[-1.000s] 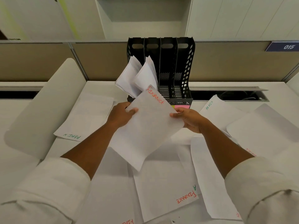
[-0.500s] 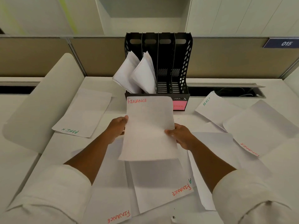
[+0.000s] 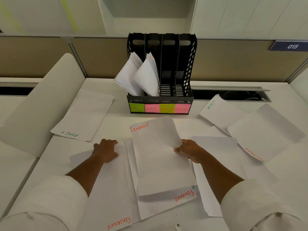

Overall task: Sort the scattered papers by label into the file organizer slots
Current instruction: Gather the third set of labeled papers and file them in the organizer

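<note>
While the right hand [image 3: 189, 150] pinches the side edge of a FINANCE sheet [image 3: 160, 157], the left hand [image 3: 106, 150] grips another sheet [image 3: 110, 189] beside it; the file organizer [image 3: 160, 75] stands beyond both

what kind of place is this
Most likely an office cubicle: a white desk against a tan partition, a numbered plate reading 015, and a black file organizer with sticky-note labels.

A single wide-angle camera on the person's head looks forward and steeply down over the counter [image 3: 116, 124], close above both forearms. It faces the file organizer [image 3: 186, 67] against the far partition, which bows at the edges.
</note>
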`<act>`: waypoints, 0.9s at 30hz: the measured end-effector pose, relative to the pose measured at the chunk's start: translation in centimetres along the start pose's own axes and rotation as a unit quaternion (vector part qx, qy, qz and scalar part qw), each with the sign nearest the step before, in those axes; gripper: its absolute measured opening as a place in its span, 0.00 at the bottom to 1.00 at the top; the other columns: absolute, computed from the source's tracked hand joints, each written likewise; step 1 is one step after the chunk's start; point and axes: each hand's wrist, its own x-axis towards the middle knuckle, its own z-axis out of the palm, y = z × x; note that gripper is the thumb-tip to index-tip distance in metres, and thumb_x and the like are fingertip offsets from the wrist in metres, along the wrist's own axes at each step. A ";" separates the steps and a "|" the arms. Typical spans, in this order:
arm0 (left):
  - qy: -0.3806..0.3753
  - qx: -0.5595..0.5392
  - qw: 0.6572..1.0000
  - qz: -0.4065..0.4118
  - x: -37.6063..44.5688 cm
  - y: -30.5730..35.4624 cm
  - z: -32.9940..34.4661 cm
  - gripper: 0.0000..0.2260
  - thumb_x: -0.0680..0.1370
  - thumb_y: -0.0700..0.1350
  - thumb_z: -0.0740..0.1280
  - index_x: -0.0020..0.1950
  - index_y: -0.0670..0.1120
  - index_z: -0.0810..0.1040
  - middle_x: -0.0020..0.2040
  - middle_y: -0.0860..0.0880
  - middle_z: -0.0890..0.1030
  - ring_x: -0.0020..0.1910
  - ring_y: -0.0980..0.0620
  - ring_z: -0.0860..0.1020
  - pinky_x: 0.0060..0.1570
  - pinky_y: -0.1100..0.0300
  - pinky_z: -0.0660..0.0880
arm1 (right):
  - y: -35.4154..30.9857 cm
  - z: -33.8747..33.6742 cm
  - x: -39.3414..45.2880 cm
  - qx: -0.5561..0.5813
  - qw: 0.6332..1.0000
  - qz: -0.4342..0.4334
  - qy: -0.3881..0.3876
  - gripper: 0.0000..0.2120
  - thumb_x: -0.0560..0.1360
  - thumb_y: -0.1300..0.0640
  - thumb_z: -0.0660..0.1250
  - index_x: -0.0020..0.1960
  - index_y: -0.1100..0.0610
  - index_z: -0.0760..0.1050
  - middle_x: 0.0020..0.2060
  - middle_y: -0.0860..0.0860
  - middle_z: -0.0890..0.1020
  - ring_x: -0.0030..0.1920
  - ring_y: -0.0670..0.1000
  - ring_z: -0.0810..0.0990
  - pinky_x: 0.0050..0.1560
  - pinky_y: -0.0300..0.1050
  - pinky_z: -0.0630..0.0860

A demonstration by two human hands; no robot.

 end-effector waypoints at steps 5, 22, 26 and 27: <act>0.047 -0.097 0.994 0.014 0.4 -1.1 -0.6 0.18 0.77 0.57 0.67 0.63 0.50 0.76 0.63 0.49 0.78 0.60 0.48 0.75 0.52 0.57 0.71 | 0.5 0.4 0.0 -0.008 1.000 0.008 0.021 0.10 0.73 0.64 0.69 0.54 0.56 0.76 0.46 0.53 0.81 0.44 0.53 0.80 0.43 0.47 0.81; 0.144 -0.193 0.967 0.087 0.9 -1.8 -4.0 0.17 0.80 0.57 0.59 0.57 0.48 0.80 0.53 0.47 0.83 0.52 0.44 0.80 0.50 0.55 0.73 | 0.8 1.5 -0.3 -0.007 0.997 0.018 0.077 0.15 0.72 0.66 0.66 0.58 0.61 0.77 0.50 0.58 0.80 0.45 0.56 0.78 0.39 0.42 0.74; 0.236 -0.245 0.936 0.097 0.7 -2.1 -5.3 0.16 0.82 0.54 0.59 0.59 0.47 0.81 0.55 0.47 0.83 0.54 0.45 0.80 0.53 0.54 0.74 | 0.8 1.6 -0.4 0.000 0.997 0.019 0.079 0.16 0.72 0.66 0.64 0.59 0.61 0.76 0.50 0.57 0.80 0.45 0.55 0.78 0.38 0.41 0.74; 0.259 -0.236 0.931 0.099 0.7 -2.2 -5.6 0.16 0.82 0.55 0.58 0.56 0.47 0.81 0.49 0.46 0.84 0.49 0.44 0.81 0.47 0.55 0.75 | 0.8 1.6 -0.4 0.002 0.997 0.021 0.080 0.15 0.72 0.66 0.64 0.59 0.60 0.76 0.50 0.57 0.80 0.45 0.55 0.77 0.41 0.43 0.75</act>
